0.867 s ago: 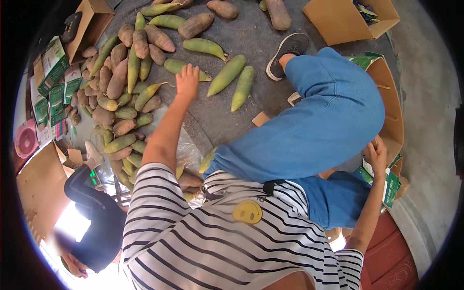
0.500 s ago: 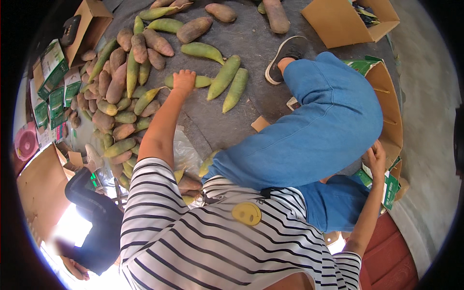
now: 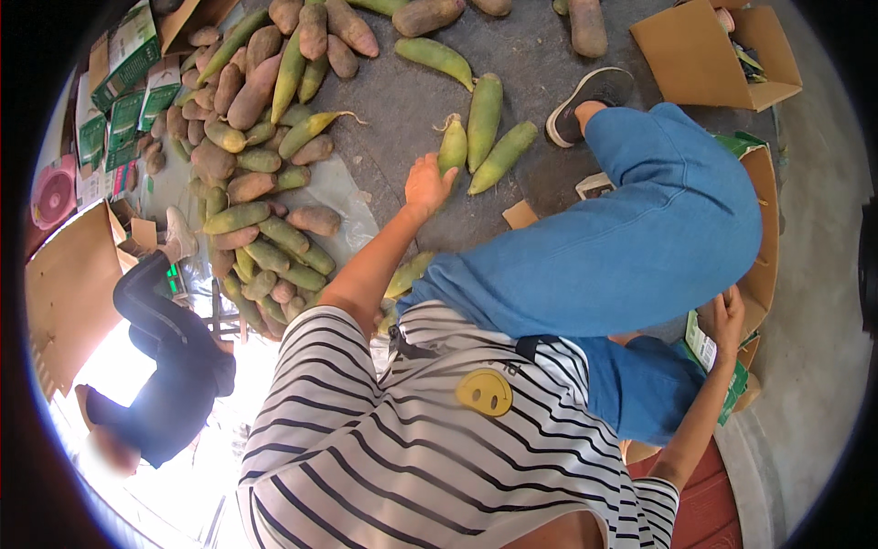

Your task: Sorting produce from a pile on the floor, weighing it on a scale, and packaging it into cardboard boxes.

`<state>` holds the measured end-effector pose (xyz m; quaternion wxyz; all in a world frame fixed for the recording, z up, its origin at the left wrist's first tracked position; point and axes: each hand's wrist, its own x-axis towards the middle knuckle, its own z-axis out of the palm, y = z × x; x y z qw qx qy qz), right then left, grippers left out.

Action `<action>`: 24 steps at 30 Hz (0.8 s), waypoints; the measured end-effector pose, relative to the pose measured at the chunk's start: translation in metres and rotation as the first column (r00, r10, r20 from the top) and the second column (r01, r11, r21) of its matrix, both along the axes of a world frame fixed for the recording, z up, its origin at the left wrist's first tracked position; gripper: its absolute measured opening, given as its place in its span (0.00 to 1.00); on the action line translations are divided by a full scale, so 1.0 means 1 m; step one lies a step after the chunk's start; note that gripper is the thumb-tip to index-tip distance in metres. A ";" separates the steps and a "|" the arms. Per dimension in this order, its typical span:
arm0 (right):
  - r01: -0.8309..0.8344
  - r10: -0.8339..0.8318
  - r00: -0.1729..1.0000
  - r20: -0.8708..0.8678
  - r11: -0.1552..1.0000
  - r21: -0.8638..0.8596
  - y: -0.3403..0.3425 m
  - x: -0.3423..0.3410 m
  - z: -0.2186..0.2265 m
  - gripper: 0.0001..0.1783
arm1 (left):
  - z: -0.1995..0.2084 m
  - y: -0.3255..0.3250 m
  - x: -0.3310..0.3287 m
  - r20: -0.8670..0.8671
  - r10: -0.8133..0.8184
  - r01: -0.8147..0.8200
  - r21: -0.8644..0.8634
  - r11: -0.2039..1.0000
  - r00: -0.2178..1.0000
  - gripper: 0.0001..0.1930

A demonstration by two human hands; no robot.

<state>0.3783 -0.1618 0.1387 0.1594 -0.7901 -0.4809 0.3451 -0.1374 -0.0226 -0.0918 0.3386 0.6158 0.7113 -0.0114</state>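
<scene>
A short green radish (image 3: 453, 146) with a stringy root lies on the dark ground sheet. My left hand (image 3: 426, 186) is closed on its near end, the thumb along its side. Two longer green radishes, one upright in view (image 3: 485, 119) and one slanting (image 3: 504, 157), lie just to its right. My right hand (image 3: 729, 320) is down beside my bent leg, at the edge of a cardboard box (image 3: 761, 247) and next to a green-and-white box flap (image 3: 702, 343). Its fingers are curled, and whatever they hold is hidden.
A large heap of green radishes and reddish-brown tubers (image 3: 261, 160) spreads on the left, with clear plastic sheeting (image 3: 357, 197) beside it. An open carton (image 3: 695, 55) stands at the far right. Another person (image 3: 174, 366) is at the lower left, near a pink fan-like round object (image 3: 55, 192).
My left hand has drawn the short radish closer to the two longer ones and turned it from crosswise to pointing away. The view has shifted; my right hand stays by the box.
</scene>
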 end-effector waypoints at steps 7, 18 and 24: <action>0.016 -0.019 0.997 0.072 0.999 0.041 0.002 -0.011 0.002 0.14 | -0.044 -0.088 -0.110 -0.189 0.176 -0.122 0.268 0.956 0.966 0.21; 0.008 -0.005 0.999 0.041 0.996 -0.087 -0.002 0.016 -0.014 0.15 | -0.072 -0.118 -0.295 -0.100 0.995 -0.952 -0.306 -0.013 0.019 0.22; 0.059 -0.058 0.998 0.016 0.990 -0.126 0.000 0.003 -0.008 0.16 | -0.085 -0.086 -0.269 -0.109 0.991 -0.984 -0.150 -0.095 -0.079 0.22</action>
